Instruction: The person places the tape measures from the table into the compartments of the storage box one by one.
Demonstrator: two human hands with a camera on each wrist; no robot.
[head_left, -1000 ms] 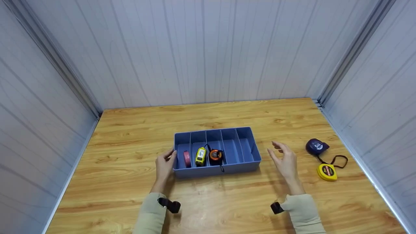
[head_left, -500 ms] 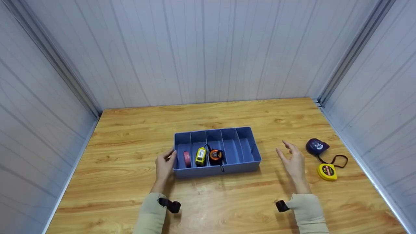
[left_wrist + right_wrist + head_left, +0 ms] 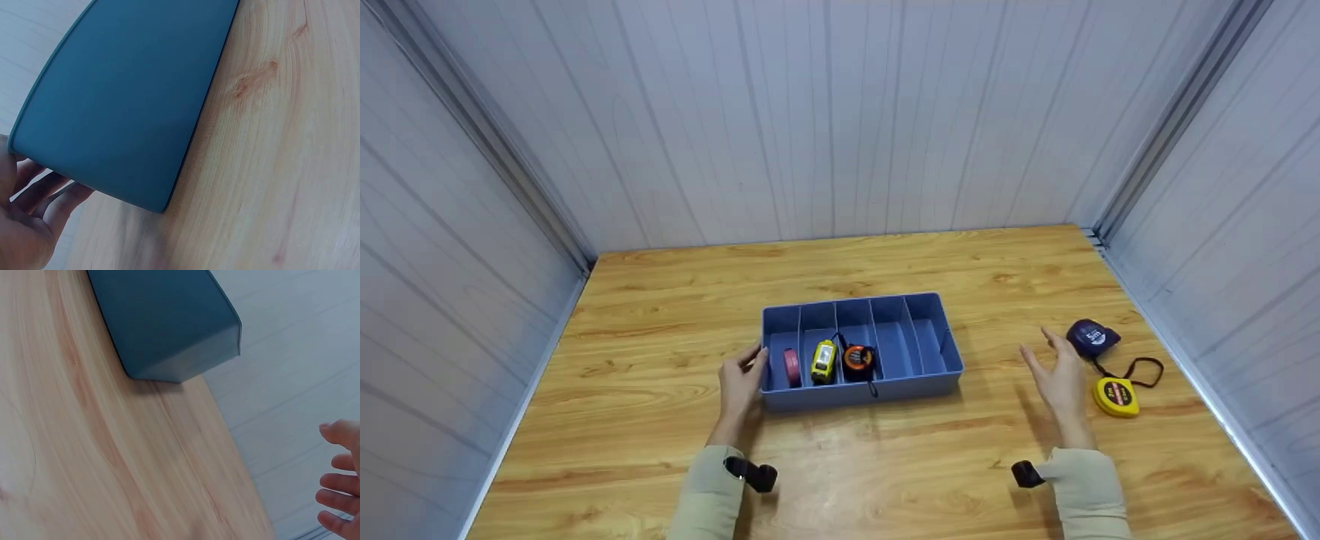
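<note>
A blue divided box (image 3: 862, 391) sits mid-table, its compartments in a row. My left hand (image 3: 739, 382) grips its left end; in the left wrist view the thumb is at the rim and the fingers (image 3: 62, 205) lie along the end wall. In the box are a pink tape measure (image 3: 792, 367), a yellow one (image 3: 823, 361) and a black-and-orange one (image 3: 859, 361), each in its own compartment. Nothing is in my right hand (image 3: 1063, 379), thumb and fingers spread, just left of a dark blue tape measure (image 3: 1091, 337) and a yellow tape measure (image 3: 1116, 396) with a black strap.
The wooden table (image 3: 660, 322) is enclosed by a pale back wall (image 3: 840, 120) and side walls. Two compartments at the box's right end hold nothing. A black strap loop (image 3: 873, 388) hangs over the box's front edge.
My right hand has moved steadily right, away from the box and up close to the two loose tape measures. The left hand and the box have stayed put.
</note>
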